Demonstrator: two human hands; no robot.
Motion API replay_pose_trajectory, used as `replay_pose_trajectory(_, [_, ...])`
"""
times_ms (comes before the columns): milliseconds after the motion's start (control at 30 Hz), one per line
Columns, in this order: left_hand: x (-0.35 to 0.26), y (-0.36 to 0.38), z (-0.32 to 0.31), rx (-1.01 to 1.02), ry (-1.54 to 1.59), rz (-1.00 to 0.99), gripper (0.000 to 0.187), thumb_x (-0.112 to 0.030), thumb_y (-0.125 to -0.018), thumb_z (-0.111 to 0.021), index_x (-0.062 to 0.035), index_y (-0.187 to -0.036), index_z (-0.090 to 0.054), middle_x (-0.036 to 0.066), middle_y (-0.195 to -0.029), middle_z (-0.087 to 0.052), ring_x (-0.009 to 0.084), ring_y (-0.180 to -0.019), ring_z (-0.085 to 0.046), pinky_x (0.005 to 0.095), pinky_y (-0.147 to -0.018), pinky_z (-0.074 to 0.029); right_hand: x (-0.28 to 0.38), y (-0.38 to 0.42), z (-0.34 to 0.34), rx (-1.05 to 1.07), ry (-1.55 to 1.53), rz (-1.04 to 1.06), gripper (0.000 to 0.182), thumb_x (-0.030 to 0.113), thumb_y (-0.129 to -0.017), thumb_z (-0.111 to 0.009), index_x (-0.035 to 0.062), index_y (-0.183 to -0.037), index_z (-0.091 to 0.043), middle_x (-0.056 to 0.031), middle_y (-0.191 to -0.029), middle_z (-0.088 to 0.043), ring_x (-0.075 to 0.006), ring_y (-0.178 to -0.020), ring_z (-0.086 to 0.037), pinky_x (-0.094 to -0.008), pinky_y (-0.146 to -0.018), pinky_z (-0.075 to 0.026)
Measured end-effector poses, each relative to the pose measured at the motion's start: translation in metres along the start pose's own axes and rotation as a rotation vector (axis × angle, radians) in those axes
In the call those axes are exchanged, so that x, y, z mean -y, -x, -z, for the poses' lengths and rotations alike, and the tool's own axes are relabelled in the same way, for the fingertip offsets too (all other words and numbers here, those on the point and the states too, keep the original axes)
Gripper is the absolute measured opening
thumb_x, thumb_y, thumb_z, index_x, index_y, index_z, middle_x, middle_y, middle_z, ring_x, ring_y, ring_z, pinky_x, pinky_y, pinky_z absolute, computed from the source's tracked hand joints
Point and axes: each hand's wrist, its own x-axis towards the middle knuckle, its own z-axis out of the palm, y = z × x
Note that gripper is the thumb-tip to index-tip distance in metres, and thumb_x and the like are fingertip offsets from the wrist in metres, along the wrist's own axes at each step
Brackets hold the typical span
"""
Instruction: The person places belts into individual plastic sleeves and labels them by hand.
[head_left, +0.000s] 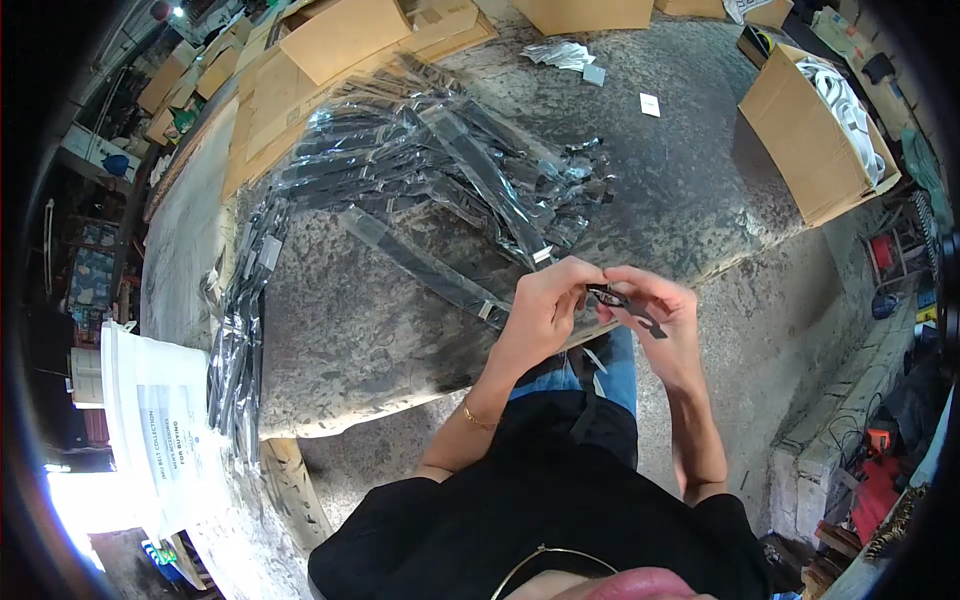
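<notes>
Near the table's front edge, my left hand (550, 302) and my right hand (660, 308) are raised close together, fingers curled around a small black piece (610, 296) between them. Part of this piece hangs below my right hand's fingers; its exact shape is too small to tell. Left of my hands, a black strip in a clear sleeve (425, 262) lies on the table (330, 330). Beyond it spreads a pile of similar sleeved black strips (400, 150). More of them (240, 340) hang over the table's left edge.
An open cardboard box (790, 140) with white straps (845, 115) stands at the right end. Cardboard boxes (345, 40) line the far side. A white bucket (150, 420) is at the left. Small white packets (560, 55) and a white card (650, 104) lie at the back.
</notes>
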Motion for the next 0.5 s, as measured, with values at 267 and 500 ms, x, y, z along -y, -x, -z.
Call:
replay_pose_trajectory(267, [0.004, 0.001, 0.001, 0.102, -0.024, 0.009, 0.025, 0.012, -0.08, -0.049, -0.0022, -0.097, -0.06, 0.011, -0.082, -0.061, 0.0234, -0.064, -0.058, 0.0291, -0.06, -0.045, -0.01, 0.007, 0.008, -0.006, -0.012, -0.022, 0.017, -0.007, -0.084, -0.06, -0.0042, -0.101, -0.059, -0.0099, -0.091, -0.065, -0.014, -0.08, -0.063, -0.0251, -0.073, -0.05])
replay_pose_trajectory(500, [0.003, 0.005, 0.001, 0.237, 0.012, 0.084, 0.026, 0.013, -0.077, -0.051, -0.0025, -0.097, -0.06, 0.012, -0.079, -0.06, 0.0256, -0.066, -0.059, 0.0296, -0.06, -0.045, -0.02, 0.01, 0.03, 0.143, -0.198, -0.182, 0.01, 0.002, -0.086, -0.063, -0.0022, -0.093, -0.057, -0.0083, -0.087, -0.064, -0.0155, -0.079, -0.063, -0.0259, -0.071, -0.05])
